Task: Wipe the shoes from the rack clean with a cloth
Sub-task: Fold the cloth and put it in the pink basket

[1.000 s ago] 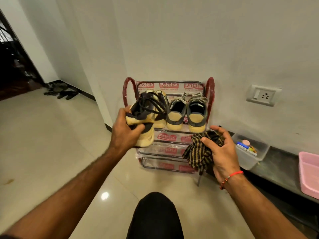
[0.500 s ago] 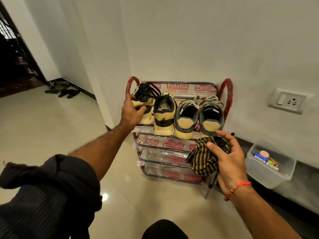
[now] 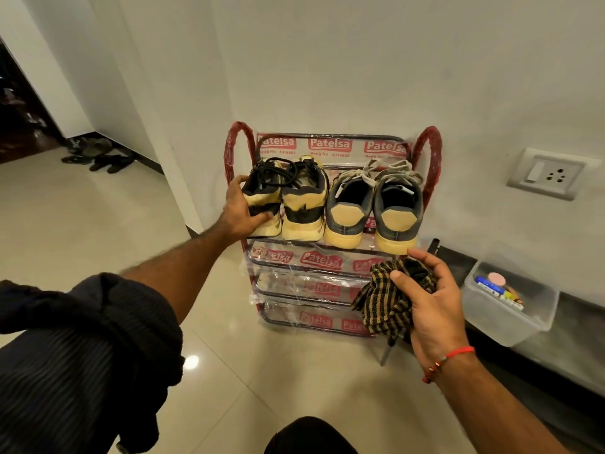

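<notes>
Checked brown-and-black cloth bunched in right hand, fingers loosely curled round it, red thread bracelet at wrist. Beyond, left hand grips heel of black-and-yellow shoe at left end of top shelf. Right of it: matching shoe, then grey pair. Rack wrapped in clear plastic, red labels reading "Patelsa". Right of cloth hand: clear plastic box. Farther up wall: socket.
</notes>
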Available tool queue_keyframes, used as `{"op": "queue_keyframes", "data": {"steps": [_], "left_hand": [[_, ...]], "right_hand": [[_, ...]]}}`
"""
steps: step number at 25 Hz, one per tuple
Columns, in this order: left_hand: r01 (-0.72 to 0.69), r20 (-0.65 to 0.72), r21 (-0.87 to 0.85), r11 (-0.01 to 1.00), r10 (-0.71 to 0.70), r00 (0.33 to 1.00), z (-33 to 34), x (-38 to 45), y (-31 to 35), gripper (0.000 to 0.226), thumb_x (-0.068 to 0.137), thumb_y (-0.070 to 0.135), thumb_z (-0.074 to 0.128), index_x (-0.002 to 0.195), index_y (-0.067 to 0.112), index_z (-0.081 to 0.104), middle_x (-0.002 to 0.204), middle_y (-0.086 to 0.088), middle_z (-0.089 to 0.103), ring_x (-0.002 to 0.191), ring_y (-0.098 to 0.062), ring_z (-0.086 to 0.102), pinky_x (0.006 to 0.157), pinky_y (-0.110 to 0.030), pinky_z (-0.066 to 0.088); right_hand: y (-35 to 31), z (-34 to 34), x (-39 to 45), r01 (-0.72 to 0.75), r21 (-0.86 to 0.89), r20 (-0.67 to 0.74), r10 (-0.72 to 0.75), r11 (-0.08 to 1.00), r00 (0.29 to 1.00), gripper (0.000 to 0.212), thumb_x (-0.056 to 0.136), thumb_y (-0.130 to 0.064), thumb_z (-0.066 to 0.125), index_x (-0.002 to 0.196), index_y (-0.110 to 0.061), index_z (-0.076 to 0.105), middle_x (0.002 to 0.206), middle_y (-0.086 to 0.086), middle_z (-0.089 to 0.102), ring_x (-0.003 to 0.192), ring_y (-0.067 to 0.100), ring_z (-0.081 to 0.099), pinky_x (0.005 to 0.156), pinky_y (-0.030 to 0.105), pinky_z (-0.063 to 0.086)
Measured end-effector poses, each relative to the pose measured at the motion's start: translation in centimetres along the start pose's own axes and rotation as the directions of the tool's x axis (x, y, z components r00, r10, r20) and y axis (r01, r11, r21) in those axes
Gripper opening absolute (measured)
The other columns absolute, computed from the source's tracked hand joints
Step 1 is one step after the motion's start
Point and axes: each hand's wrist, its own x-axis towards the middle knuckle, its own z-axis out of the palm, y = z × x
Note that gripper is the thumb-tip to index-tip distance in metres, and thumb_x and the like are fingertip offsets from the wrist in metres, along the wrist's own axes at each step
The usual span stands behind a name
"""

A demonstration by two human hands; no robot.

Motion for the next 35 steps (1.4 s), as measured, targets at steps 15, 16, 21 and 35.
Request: {"op": "queue_keyframes", "data": {"steps": [15,16,21,35], "left_hand": [[0.154,0.360,-0.359,0.920,-0.015,0.933,9.7,-21.9,23.5,0.042,0.106,0.045,0.046,0.138,0.020,0.057,0.139,-0.006,0.059,0.133,-0.025,0.053,0.110,-0.038,0.046],[0.358,0.551,-0.495,0.792,-0.032,0.834,11.0,-24.1,25.6,0.050,0.106,0.053,0.039,0.138,0.020,0.059,0.131,-0.005,0.067,0.125,-0.024,0.062,0.105,-0.038,0.050],[0.551,0.734,-0.556,0.622,0.056,0.677,17.6,-31.2,30.4,0.067,0.081,0.081,0.058,0.124,0.032,0.069,0.115,0.002,0.076,0.112,-0.022,0.071,0.099,-0.048,0.055],[0.294,0.574,-0.610,0.735,0.155,0.804,23.1,-31.6,29.2,0.023,0.092,0.017,0.073,0.114,0.018,0.066,0.101,0.004,0.077,0.097,-0.007,0.073,0.076,-0.021,0.058]], "right_hand": [[-8.1,-4.2,-4.2,0.159,0.139,-0.026,-0.157,0.977,0.987,0.024,0.094,-0.010,0.065,0.112,-0.026,0.068,0.118,0.009,0.068,0.111,0.024,0.066,0.096,0.041,0.055],[-8.9,-6.1,-5.0,0.176,0.117,-0.045,-0.172,0.977,0.984,0.024,0.095,-0.011,0.065,0.114,-0.026,0.067,0.121,0.009,0.067,0.113,0.023,0.066,0.096,0.039,0.055],[-11.6,-17.2,-9.8,0.249,-0.225,-0.084,-0.274,0.942,0.958,0.030,0.096,-0.019,0.064,0.126,-0.023,0.059,0.119,-0.003,0.066,0.111,0.007,0.064,0.098,0.031,0.051],[-9.0,-28.8,-9.3,-0.094,-0.552,-0.118,0.034,0.829,0.992,0.054,0.074,-0.039,0.084,0.118,-0.030,0.054,0.116,0.006,0.061,0.108,0.026,0.063,0.084,0.041,0.060]]}}
